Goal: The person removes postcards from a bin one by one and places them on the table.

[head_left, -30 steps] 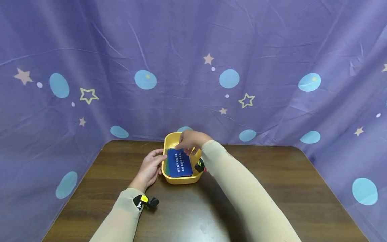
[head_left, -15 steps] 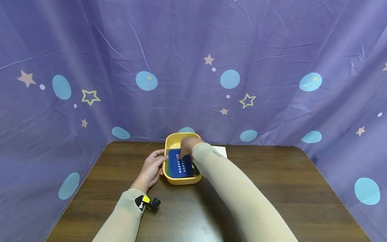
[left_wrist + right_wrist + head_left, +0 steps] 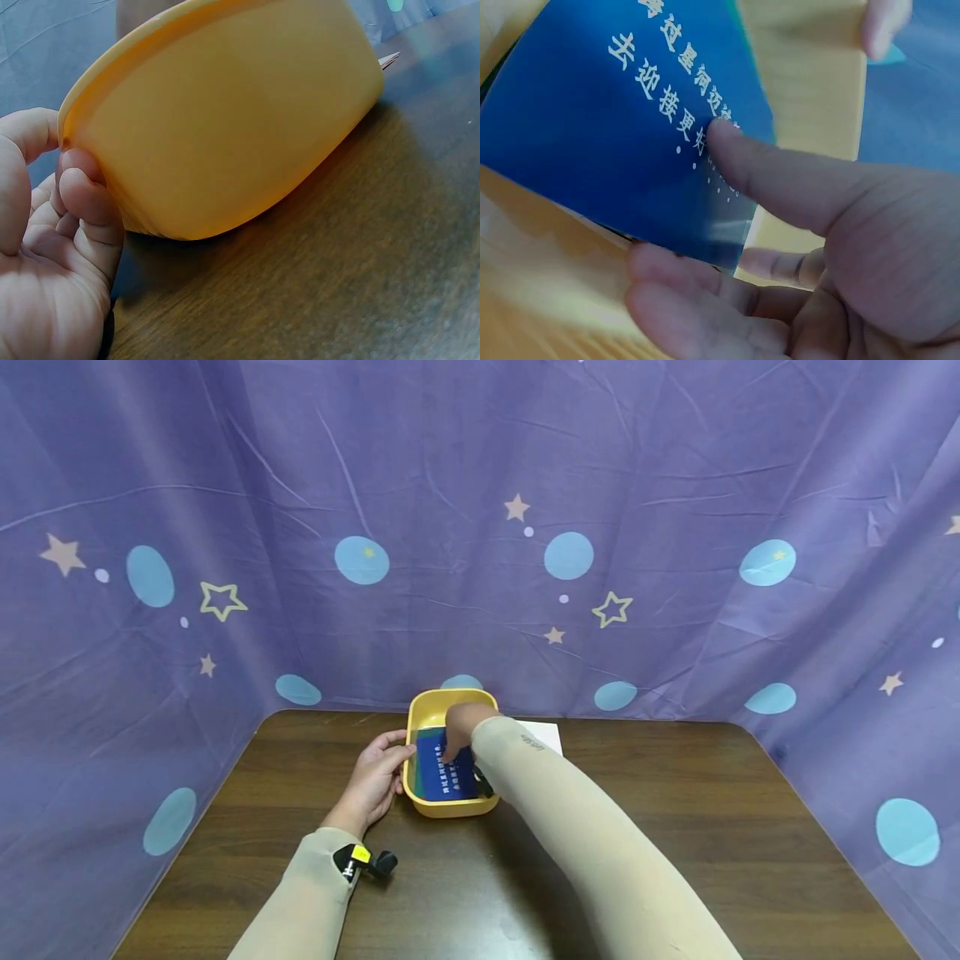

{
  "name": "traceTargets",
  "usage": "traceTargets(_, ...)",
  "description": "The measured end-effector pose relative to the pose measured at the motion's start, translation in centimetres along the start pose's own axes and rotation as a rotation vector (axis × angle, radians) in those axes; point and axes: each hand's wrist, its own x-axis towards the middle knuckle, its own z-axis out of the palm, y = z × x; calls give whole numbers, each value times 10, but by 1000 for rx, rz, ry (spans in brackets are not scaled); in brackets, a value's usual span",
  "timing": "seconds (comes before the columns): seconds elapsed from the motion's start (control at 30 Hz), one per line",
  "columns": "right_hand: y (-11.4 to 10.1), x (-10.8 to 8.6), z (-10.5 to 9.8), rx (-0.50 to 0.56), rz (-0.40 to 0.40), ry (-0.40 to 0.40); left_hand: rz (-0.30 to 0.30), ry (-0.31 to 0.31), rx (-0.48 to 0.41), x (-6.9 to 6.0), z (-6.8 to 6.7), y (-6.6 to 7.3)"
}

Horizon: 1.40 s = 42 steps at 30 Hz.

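A yellow plastic bin [image 3: 452,810] stands on the table near its back edge. My left hand [image 3: 369,781] holds the bin's left rim, thumb at the rim and fingers against the outer wall [image 3: 225,127]. Inside lies a blue card [image 3: 432,768] with white lettering, over something green along its left side. My right hand [image 3: 462,728] reaches in from the right. Up close in the right wrist view, its thumb rests on top of the blue card [image 3: 592,120] and its fingers are under the edge, pinching it. In the head view, most of those fingers are hidden.
Just right of the bin, a white sheet or booklet [image 3: 546,735] lies on the brown wooden table [image 3: 675,810], partly covered by the right sleeve [image 3: 585,827]. A purple curtain [image 3: 465,527] with stars and dots hangs close behind the table.
The right hand has moved from the card's far end down onto its right part and now pinches it. The white sheet has come into view beside the right sleeve. The left hand stays.
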Motion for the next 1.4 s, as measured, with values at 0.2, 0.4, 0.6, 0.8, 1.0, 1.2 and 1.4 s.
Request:
traceTargets(0.2, 12, 5, -8, 233, -29, -22, 7, 11, -11, 1, 0, -1)
traceTargets(0.4, 26, 3, -19, 411, -105, 27, 15, 7, -2, 1, -1, 0)
traceTargets(0.6, 48, -8, -16, 640, -145, 72, 12, -1, -1, 2, -2, -1)
traceTargets(0.8, 79, -15, -3, 941, -186, 74, 11, -2, 7, 0, -1, -1)
traceTargets(1.0, 112, -26, 11, 1127, -177, 129, 14, 5, 13, 0, -1, -3)
traceTargets(1.2, 152, -39, 21, 1166, -154, 214, 5, -4, 18, 0, 0, -2)
traceTargets(1.4, 188, -47, 29, 1172, -142, 254, 4, 3, 16, -1, 0, 0)
